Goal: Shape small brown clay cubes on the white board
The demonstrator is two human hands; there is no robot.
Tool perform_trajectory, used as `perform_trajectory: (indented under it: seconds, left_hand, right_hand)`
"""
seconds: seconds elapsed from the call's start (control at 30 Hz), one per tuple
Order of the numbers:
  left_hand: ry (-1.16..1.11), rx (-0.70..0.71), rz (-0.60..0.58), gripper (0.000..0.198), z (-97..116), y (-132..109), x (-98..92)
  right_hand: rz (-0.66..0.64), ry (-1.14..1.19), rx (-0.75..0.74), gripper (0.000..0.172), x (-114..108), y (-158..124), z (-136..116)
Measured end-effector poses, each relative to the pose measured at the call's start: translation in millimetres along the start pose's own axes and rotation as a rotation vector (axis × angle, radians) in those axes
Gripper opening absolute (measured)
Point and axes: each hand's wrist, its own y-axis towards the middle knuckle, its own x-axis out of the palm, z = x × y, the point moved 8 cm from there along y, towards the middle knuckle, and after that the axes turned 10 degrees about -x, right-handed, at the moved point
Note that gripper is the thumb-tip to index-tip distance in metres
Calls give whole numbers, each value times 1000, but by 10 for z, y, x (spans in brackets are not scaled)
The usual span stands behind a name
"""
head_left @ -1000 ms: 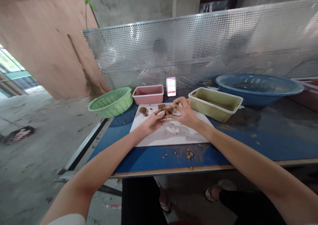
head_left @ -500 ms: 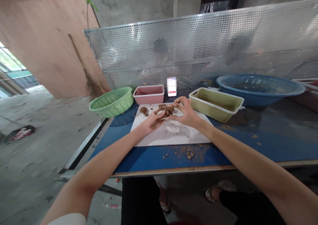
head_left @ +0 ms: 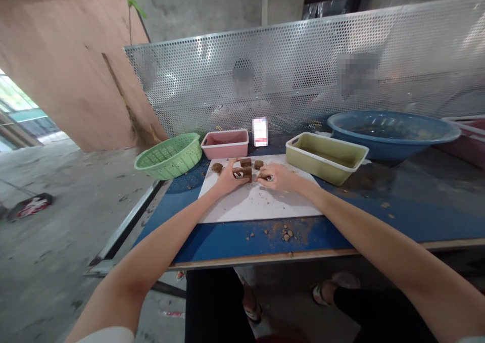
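On a white board (head_left: 261, 206) my left hand (head_left: 227, 178) has thumb and fingers closed around a small brown block of what looks like clay (head_left: 247, 173). Just to its right, my right hand (head_left: 279, 177) is pinched low over the board; whatever lies between its fingertips is too small to make out. Behind the hands sit another brown block (head_left: 246, 162) and a smaller brown chunk (head_left: 258, 164). A rough brown lump (head_left: 217, 168) rests left of my left hand.
Behind the board stand a green basket (head_left: 168, 157), a pink bin (head_left: 225, 150), a phone (head_left: 259, 132) and an olive bin (head_left: 326, 158). A blue basin (head_left: 394, 141) is at right. Crumbs (head_left: 287, 233) lie near the table's front edge. A perforated metal screen (head_left: 295, 70) rises behind.
My hands have moved apart from the lump they both held. A block is now in my left hand, and a smaller chunk shows behind my right hand.
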Motion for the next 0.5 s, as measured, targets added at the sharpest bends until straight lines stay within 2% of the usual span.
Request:
perform_trajectory:
  seconds: [0.13,0.5]
  left_hand:
    - [-3,-26,-26,89,-31,18,23]
    - [-70,-56,-62,86,-31,15,26]
  right_hand:
    - [-41,44,-26,33,111,26,5]
    - [-87,69,27,38,173,59,-55]
